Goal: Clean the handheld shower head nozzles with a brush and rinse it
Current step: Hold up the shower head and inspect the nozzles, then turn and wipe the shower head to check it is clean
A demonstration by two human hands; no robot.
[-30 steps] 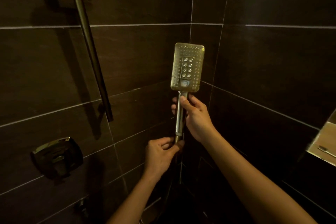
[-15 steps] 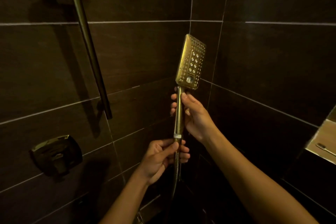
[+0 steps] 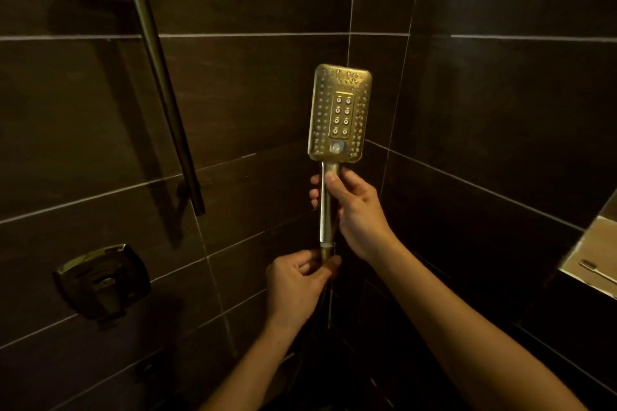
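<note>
- Since half a second ago, I see the shower head turned back so its nozzle face looks squarely at the camera; before, it was angled off to one side.
- My left hand has closed in on the base of the handle, where earlier its fingers were looser around the hose just below.
- I hold the shower head upright near the middle of the view, in front of the corner where two dark tiled walls meet.
- It is rectangular and brass-coloured, with small nozzles around the edge, a centre panel of eight larger nozzles in two columns, and a round button beneath them.
- My right hand is wrapped around the slim handle just under the head, thumb pressed on the front, fingertips showing past the left side.
- My left hand pinches the fitting at the bottom of the handle between thumb and fingers, a narrow grip.
- Below that hand the hose drops into shadow and is hard to follow.
- To the upper left, a slanted metal slide rail is fixed to the wall, with a bracket at its top.
- Lower left, a square metal valve control sits on the wall.
- At the far right edge, a lit ledge holds a thin pale object too small for me to identify.
</note>
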